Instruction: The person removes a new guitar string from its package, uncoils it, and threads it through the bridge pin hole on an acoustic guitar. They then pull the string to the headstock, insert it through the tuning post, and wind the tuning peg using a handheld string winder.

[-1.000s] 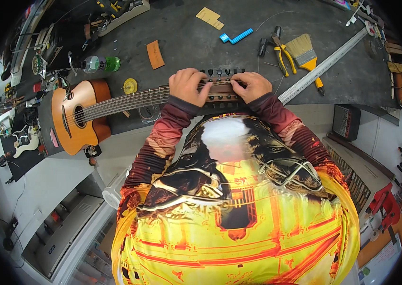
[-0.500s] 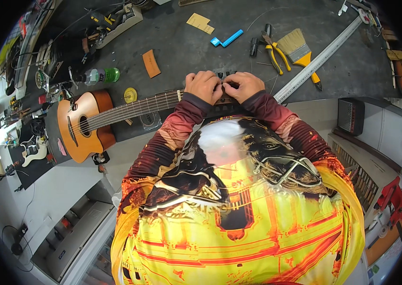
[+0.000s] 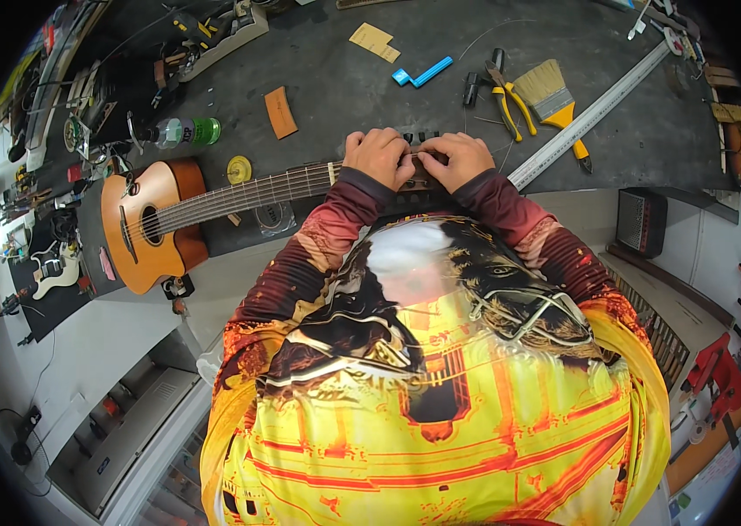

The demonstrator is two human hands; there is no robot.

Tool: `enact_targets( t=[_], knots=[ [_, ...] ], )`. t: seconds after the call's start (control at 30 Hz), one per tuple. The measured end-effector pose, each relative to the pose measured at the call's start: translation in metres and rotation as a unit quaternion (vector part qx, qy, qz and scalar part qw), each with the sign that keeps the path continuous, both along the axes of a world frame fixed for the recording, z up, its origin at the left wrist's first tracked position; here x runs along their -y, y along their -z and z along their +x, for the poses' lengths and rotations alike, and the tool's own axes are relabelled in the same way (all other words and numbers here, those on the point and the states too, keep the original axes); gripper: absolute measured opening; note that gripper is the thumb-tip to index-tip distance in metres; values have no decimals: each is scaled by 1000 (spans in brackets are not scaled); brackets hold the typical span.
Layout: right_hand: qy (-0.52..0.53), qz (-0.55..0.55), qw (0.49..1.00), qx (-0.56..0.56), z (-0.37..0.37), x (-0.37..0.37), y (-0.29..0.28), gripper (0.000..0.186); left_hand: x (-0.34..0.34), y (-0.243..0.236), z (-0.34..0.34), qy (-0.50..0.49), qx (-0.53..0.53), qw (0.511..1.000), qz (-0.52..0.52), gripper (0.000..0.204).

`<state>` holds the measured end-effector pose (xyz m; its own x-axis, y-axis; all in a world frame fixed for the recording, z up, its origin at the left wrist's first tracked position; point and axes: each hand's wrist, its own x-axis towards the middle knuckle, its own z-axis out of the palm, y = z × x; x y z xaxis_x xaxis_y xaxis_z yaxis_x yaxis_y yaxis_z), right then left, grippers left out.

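Brown headstock [image 3: 420,185], left hand [image 3: 377,158] and right hand [image 3: 460,162] over it, both curled in (whether gripping, cannot tell)

Just beyond the guitar's body — guitar [image 3: 147,223] — here's a clear-and-green bottle [image 3: 202,131], bold capitals across its dark label [image 3: 170,133]! Out past the guitar's neck, a tan card [image 3: 375,41] shows faint lines, too small to make out; closer to the neck, an orange card [image 3: 281,112] carries a tiny dark scrawl, unreadable too. Near side of the neck: blurred print on a clear packet [image 3: 276,217]. Right of the guitar, a long ruler [image 3: 594,114] runs scale marks, figures too fine to read.
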<state>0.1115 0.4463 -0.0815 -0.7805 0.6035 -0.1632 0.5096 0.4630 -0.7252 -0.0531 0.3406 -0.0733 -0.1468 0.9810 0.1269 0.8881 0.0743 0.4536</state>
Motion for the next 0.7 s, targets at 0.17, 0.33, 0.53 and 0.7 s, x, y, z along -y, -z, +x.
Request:
enact_targets(
  t=[0.17, 0.33, 0.53, 0.7],
  knots=[
    [18, 23, 1000, 3, -3, 4, 1, 16, 2, -1, 0, -11, 18, 1000, -1, 12],
    [32, 0, 999, 1, -2, 6, 2, 16, 2, 0, -1, -19, 35, 999, -6, 12],
    [33, -15, 999, 4, -2, 6, -2, 17, 3, -2, 0, -6, 16, 1000, -1, 12],
    [8, -11, 1000, 20, 1, 2, -8, 16, 1, -1, 0, 6, 6, 1000, 12, 12]
  ],
)
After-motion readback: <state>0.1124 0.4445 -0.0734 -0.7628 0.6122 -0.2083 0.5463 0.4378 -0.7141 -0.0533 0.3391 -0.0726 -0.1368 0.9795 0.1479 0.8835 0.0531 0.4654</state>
